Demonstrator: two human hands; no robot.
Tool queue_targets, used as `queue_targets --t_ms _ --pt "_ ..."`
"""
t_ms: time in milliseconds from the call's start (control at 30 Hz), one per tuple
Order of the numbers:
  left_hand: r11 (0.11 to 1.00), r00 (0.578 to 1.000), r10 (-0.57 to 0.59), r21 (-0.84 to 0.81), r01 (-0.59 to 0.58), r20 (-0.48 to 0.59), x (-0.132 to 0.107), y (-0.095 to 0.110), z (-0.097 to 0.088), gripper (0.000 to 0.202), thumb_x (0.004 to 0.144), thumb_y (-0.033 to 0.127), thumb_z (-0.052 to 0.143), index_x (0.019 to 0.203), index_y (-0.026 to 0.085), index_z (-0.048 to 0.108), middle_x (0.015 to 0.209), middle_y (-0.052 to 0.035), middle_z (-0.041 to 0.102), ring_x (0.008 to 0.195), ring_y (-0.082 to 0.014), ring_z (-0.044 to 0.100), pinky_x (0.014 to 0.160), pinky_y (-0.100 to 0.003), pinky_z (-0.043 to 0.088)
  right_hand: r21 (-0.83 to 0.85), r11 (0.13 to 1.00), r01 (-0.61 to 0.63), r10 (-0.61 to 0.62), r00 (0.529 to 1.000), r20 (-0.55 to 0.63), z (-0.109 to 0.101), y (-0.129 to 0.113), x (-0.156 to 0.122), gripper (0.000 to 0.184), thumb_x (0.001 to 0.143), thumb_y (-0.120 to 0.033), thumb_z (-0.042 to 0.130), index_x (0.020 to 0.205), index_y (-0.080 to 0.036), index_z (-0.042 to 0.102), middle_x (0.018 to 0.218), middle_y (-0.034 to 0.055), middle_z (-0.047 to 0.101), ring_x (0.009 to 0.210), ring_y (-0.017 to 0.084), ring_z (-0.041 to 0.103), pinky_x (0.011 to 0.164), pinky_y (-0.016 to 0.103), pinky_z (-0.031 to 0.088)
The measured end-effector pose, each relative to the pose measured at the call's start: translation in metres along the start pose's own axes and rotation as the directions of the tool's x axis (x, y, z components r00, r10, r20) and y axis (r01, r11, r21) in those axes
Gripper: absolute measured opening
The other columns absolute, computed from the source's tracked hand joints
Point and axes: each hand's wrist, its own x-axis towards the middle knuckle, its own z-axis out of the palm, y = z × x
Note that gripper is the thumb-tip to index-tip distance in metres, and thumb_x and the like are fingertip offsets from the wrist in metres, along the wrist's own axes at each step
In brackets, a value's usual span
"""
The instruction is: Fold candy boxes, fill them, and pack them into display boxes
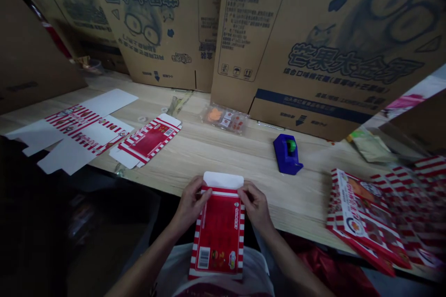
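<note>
We look from the person's head, facing forward and down, close above the left hand (pixel 190 206), the right hand (pixel 256 206) and a striped carton (pixel 219 234); the table (pixel 244 167) runs ahead to upright cardboard boxes (pixel 313 55).

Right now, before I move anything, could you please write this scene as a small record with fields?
left hand: grips the left edge of the red-and-white striped carton
right hand: grips its right edge
carton state: flattened, white flap at the top
surface: light wood-grain table
left on table: flat printed carton blanks
centre on table: blue tape dispenser, clear plastic packet
right on table: pile of striped cartons
behind table: large printed cardboard boxes, standing
</note>
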Motion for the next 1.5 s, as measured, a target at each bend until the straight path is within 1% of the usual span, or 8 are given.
queue_targets --t_ms 100,200,433,567,867,1133,1333,1500 --pt "0.981 0.994 -0.076 -0.186 0.061 -0.076 0.007 0.000 -0.001 0.018 0.079 0.029 0.065 0.079 0.019 0.050 0.080 0.0010 0.056 0.073 -0.0135 0.056 0.065 -0.023 0.045 0.163 0.982 -0.099 0.110 0.992 -0.063 0.005 -0.005 0.007 0.015 0.079 -0.035 0.067 0.086 -0.024 0.059 0.071 -0.0027 0.056 0.062 0.015 0.053 0.058 0.026 0.043" --pt "0.959 0.986 -0.138 -0.263 0.108 -0.095 0.011 0.002 -0.006 0.030 0.072 0.026 0.070 0.092 0.022 0.047 0.081 0.0032 0.055 0.073 -0.0123 0.056 0.065 -0.022 0.045 0.263 0.946 -0.192 0.205 0.978 -0.025 0.005 -0.008 0.012 0.033 0.074 -0.034 0.072 0.105 -0.026 0.061 0.075 -0.0027 0.059 0.064 0.015 0.056 0.058 0.026 0.045" --pt "0.988 0.993 0.030 0.150 -0.047 0.116 0.012 0.010 -0.027 0.017 0.082 0.032 0.061 0.078 0.016 0.064 0.084 -0.0055 0.058 0.080 -0.0176 0.057 0.067 -0.026 0.045 0.069 0.998 -0.003 -0.005 0.994 0.113 -0.006 -0.012 0.009 0.019 0.085 -0.039 0.063 0.088 -0.023 0.073 0.103 0.0082 0.067 0.099 0.023 0.061 0.085 0.035 0.048" --pt "0.991 0.985 0.039 0.119 -0.059 0.165 0.015 0.013 -0.036 0.024 0.085 0.035 0.059 0.078 0.015 0.071 0.082 -0.0066 0.064 0.079 -0.0172 0.059 0.070 -0.027 0.045 0.019 0.996 -0.084 0.080 0.986 0.148 -0.008 -0.017 0.013 0.023 0.082 -0.042 0.065 0.077 -0.020 0.071 0.086 0.0063 0.068 0.081 0.019 0.062 0.074 0.031 0.050" --pt "0.963 0.924 -0.191 -0.119 0.242 0.331 0.046 0.028 -0.051 0.024 0.067 0.034 0.078 0.071 0.012 0.073 0.068 -0.0061 0.070 0.062 -0.0151 0.061 0.062 -0.025 0.045 0.045 0.970 -0.239 0.210 0.916 0.342 -0.015 -0.035 0.053 0.021 0.070 -0.035 0.073 0.066 -0.016 0.066 0.062 0.0010 0.065 0.056 0.013 0.056 0.055 0.024 0.043" --pt "0.996 0.944 -0.020 0.088 -0.010 0.330 0.035 0.026 -0.040 0.018 0.078 0.031 0.069 0.078 0.013 0.068 0.080 -0.0056 0.066 0.072 -0.0156 0.060 0.063 -0.024 0.045 -0.134 0.987 -0.085 0.125 0.939 0.321 -0.024 -0.041 0.047 0.021 0.078 -0.031 0.064 0.064 -0.015 0.063 0.065 0.0022 0.063 0.062 0.014 0.056 0.059 0.024 0.041" --pt "0.997 0.944 -0.006 0.077 -0.021 0.329 0.036 0.021 -0.031 0.017 0.082 0.030 0.064 0.080 0.013 0.067 0.076 -0.0050 0.065 0.070 -0.0155 0.059 0.063 -0.025 0.044 -0.202 0.975 -0.088 0.174 0.872 0.458 -0.033 -0.047 0.062 0.032 0.072 -0.040 0.072 0.058 -0.015 0.058 0.056 -0.0004 0.059 0.053 0.011 0.049 0.050 0.021 0.036" --pt "1.000 0.952 0.026 -0.011 -0.024 0.306 0.033 0.017 -0.027 0.019 0.085 0.032 0.063 0.092 0.016 0.071 0.081 -0.0044 0.061 0.076 -0.0157 0.058 0.066 -0.025 0.043 -0.243 0.968 0.059 0.024 0.945 0.325 -0.032 -0.043 0.053 0.031 0.083 -0.038 0.062 0.062 -0.015 0.062 0.063 0.0017 0.062 0.060 0.012 0.055 0.057 0.023 0.040"
